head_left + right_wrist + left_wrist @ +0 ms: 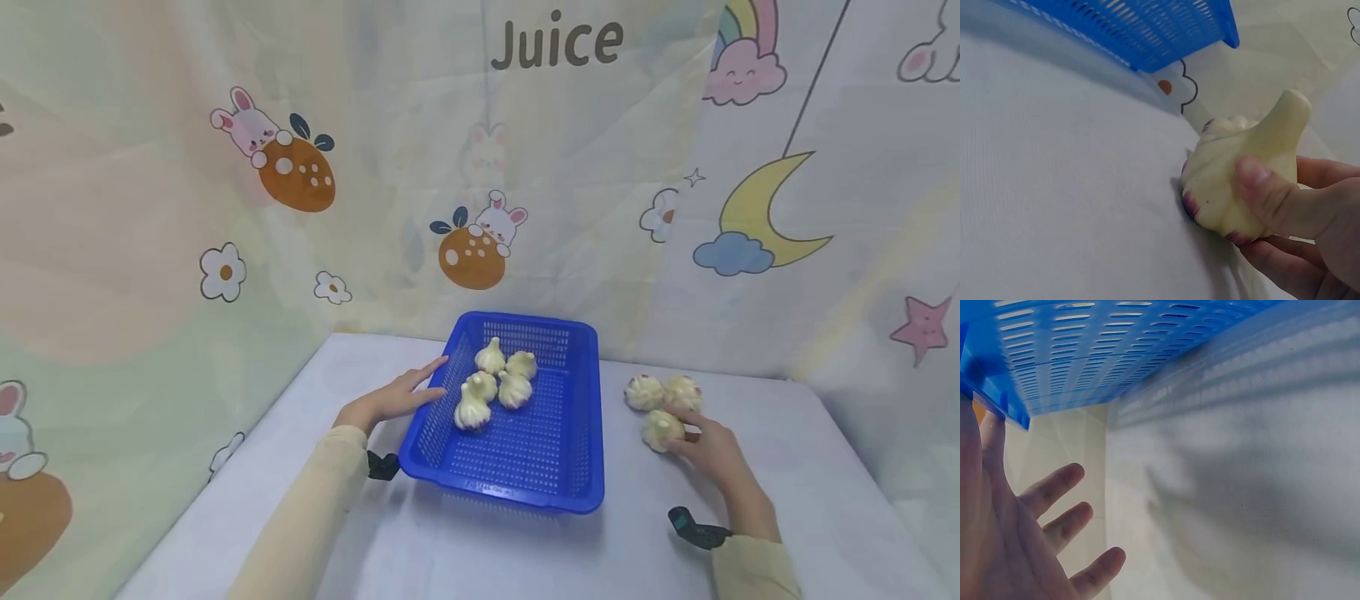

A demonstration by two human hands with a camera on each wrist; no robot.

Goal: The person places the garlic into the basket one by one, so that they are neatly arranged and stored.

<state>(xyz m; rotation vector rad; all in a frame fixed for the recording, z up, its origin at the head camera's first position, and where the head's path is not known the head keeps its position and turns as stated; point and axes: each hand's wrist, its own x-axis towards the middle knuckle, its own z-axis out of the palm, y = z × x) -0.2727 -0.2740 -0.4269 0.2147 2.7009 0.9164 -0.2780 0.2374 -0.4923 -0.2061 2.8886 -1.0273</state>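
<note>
A blue plastic basket (540,492) stands mid-table with several garlic bulbs (514,389) grouped toward its left and back. My left hand (393,398) rests at the basket's left rim; in the left wrist view its thumb side meets the rim (997,409) while the other fingers stretch out, holding nothing. To the right of the basket, my right hand (708,450) grips a garlic bulb (1235,181) with purple-tinged edges, thumb on its near side and fingers round the other. Two more garlic bulbs (643,392) lie just behind it on the table.
The white-covered table (420,542) meets a printed cloth backdrop (375,208) close behind the basket. Another part of the cloth (150,333) runs along the left side. Black wrist camera mounts (697,529) stick out from both wrists.
</note>
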